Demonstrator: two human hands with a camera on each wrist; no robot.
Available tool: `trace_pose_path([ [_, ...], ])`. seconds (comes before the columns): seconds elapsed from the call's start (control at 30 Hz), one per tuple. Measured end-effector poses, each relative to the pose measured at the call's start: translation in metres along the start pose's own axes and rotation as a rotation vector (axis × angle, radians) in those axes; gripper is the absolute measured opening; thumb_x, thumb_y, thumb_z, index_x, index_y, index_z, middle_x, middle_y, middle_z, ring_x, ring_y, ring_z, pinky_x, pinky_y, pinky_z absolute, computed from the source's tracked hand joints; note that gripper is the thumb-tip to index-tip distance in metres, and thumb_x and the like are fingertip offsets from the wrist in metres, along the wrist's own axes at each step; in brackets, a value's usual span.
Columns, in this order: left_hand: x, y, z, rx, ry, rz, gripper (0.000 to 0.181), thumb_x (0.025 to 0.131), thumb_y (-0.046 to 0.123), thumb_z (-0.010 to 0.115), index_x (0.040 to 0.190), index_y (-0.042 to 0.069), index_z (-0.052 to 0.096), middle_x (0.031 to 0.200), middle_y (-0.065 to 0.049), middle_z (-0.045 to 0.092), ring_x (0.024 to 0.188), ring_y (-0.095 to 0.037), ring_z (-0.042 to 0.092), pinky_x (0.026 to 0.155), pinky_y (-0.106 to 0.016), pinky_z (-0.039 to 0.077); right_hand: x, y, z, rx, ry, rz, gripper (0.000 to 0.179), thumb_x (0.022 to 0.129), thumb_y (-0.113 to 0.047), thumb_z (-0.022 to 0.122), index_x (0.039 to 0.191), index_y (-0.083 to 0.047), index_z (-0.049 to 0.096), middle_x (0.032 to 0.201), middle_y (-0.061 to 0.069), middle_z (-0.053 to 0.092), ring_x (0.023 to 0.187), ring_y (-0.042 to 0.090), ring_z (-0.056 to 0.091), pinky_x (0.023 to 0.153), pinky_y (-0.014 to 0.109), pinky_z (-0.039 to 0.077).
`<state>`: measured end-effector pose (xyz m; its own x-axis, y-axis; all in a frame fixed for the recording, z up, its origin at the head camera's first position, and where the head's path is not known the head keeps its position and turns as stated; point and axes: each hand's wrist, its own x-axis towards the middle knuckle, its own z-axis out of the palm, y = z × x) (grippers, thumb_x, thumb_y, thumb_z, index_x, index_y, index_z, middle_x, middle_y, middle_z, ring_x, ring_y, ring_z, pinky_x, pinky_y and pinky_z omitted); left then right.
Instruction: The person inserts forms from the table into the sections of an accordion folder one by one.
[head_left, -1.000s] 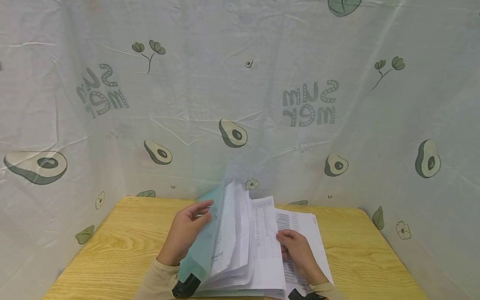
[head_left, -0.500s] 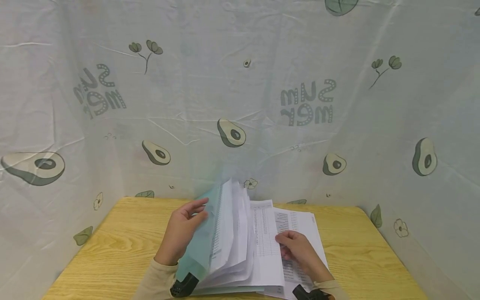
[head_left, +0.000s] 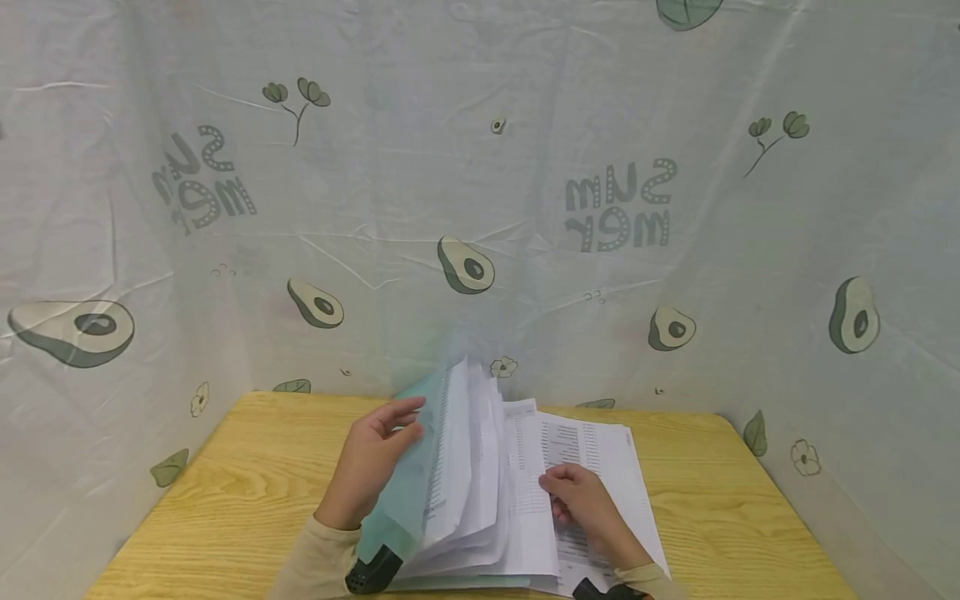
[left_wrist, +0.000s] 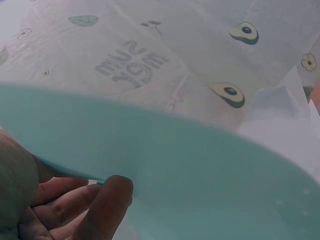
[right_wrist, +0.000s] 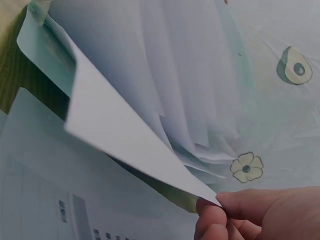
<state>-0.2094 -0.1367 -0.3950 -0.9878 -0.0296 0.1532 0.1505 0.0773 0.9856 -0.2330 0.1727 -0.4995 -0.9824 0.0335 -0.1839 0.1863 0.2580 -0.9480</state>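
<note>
A teal plastic folder (head_left: 408, 492) stands partly open on the table, its left cover raised. My left hand (head_left: 367, 462) holds that cover near its edge; in the left wrist view the cover (left_wrist: 165, 165) hides part of the hand. Several white printed sheets (head_left: 480, 467) fan upright inside the folder. Between thumb and fingertips, my right hand (head_left: 588, 504) pinches the right edge of one printed sheet (head_left: 528, 508). The right wrist view shows this sheet (right_wrist: 120, 135) lifted and bent at the fingertips. Beneath it, farther right, lies another printed paper (head_left: 611, 458).
The wood-grain table (head_left: 247, 475) extends on both sides of the folder. A pale curtain (head_left: 390, 183) printed with avocados hangs behind and at both sides, close to the table's back edge. Dark wrist devices (head_left: 373, 571) sit over beige sleeves.
My right hand has shifted slightly left with the pinched sheet's edge, showing more of the printed paper underneath. The left hand and raised cover stay almost in place.
</note>
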Motion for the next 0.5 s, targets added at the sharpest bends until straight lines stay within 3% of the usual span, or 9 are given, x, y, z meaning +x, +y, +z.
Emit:
trace_pose_path([
  [0.27, -0.0004, -0.0003, 0.0042, 0.004, -0.014, -0.004, 0.037, 0.096, 0.005, 0.069, 0.133, 0.008, 0.07, 0.123, -0.012, 0.068, 0.114, -0.026, 0.063, 0.085, -0.025, 0.053, -0.0005, 0.0027, 0.0067, 0.037, -0.031, -0.032, 0.026, 0.098, -0.02, 0.07, 0.111, 0.002, 0.067, 0.075, 0.001, 0.06, 0.058, 0.011, 0.054, 0.052, 0.023, 0.045],
  [0.5, -0.0008, 0.0002, 0.0028, -0.007, -0.007, -0.006, 0.038, 0.096, 0.005, 0.069, 0.134, 0.008, 0.069, 0.124, -0.012, 0.068, 0.115, -0.024, 0.063, 0.085, -0.024, 0.053, -0.0027, -0.0001, 0.0005, 0.038, -0.07, -0.002, 0.023, 0.096, -0.021, 0.07, 0.104, 0.001, 0.069, 0.078, 0.002, 0.059, 0.059, 0.011, 0.054, 0.053, 0.023, 0.045],
])
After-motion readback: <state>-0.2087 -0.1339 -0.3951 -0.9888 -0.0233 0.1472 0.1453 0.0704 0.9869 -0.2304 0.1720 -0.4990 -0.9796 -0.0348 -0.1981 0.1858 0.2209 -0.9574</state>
